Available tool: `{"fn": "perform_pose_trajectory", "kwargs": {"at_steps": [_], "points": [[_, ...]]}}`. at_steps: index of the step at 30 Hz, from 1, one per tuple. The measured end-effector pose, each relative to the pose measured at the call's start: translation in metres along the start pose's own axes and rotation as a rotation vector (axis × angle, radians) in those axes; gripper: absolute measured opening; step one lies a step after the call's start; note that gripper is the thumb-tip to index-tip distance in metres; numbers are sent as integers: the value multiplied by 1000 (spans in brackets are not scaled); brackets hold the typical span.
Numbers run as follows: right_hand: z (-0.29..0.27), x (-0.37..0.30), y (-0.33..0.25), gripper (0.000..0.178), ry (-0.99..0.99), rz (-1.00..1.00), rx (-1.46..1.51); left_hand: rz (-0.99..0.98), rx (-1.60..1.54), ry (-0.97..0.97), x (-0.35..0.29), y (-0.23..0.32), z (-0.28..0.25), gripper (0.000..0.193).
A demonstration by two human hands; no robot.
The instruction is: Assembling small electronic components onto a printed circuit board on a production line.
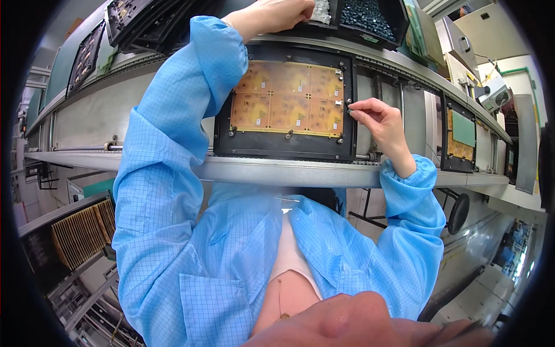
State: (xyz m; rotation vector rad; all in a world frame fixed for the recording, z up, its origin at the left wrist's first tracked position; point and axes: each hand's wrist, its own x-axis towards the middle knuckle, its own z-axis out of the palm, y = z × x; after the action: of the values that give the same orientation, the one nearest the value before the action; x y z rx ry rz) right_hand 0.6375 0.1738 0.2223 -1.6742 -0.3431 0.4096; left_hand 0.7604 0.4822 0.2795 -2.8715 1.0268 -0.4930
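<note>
My left hand (274,16) reaches to the far side, with its fingers curled at the edge of a bin of small white parts (319,13). What those fingers hold, if anything, is hidden. My right hand (383,124) is closed in a pinch on a small dark part (350,110), just off the right edge of the circuit board panel (289,104). This yellow-brown panel is divided into several like boards and lies in a black carrier frame (254,146). Two small white parts sit along its right edge.
A bin of dark blue-green parts (373,18) stands beside the white ones. The carrier rests on a conveyor with a metal front rail (277,170). Further right sits another carrier with a green sheet (463,128). Black trays (150,26) are piled at the far left.
</note>
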Motion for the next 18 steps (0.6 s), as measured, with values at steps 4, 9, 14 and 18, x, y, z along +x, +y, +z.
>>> {"fn": "perform_pose_trajectory", "kwargs": {"at_steps": [4,9,14,18], "points": [[6,-4,-9,11,82,-203,-514,98,48,-122,11,9,-16,9],[5,-4,-2,9,188,-375,-727,87,285,127,1,26,-22,9],[5,-6,-1,9,191,-444,-793,116,343,60,5,23,-3,10],[5,-8,4,6,214,-404,-772,142,268,119,8,19,-1,10]]}}
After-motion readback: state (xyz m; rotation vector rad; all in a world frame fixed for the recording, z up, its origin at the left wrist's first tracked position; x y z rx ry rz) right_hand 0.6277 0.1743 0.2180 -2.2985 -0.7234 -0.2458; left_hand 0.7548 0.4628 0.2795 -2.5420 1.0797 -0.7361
